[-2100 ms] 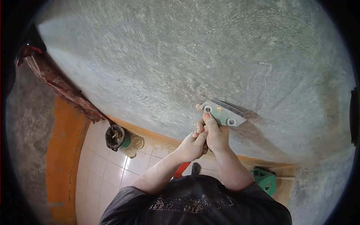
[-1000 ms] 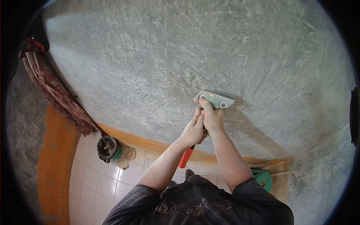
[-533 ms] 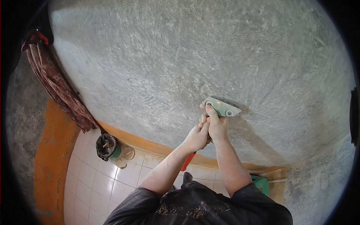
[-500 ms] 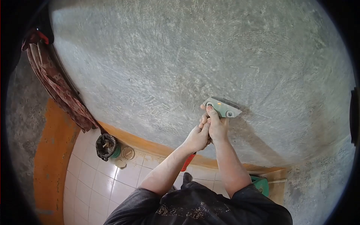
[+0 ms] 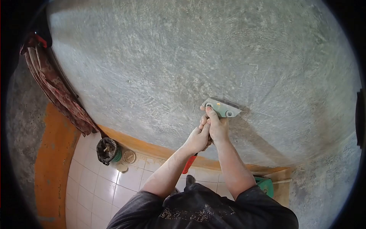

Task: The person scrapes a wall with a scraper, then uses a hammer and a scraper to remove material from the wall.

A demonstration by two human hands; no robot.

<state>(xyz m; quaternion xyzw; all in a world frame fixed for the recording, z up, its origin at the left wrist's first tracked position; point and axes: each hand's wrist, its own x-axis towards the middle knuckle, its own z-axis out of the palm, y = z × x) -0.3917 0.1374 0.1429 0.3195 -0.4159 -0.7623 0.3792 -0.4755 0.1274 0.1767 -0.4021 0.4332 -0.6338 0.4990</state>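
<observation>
Both of my hands are wrapped round one long-handled scraper, whose wide head has two round screws and a dark edge. That edge is against the grey, scuffed wall. My right hand grips just below the head, with the thumb pressed up on the plate. Lower down, my left hand closes round the handle, close against the right. The red end of the handle sticks out beneath my left hand. The middle of the handle is hidden by my fingers.
A patterned red cloth hangs at the left. On the tiled floor stand a green basket with a black bag and, beside it, a round drain cover. A green box is by my right elbow.
The scraper and both hands have shifted slightly left and up in the view. The grip is the same, and the background has moved a little too.
</observation>
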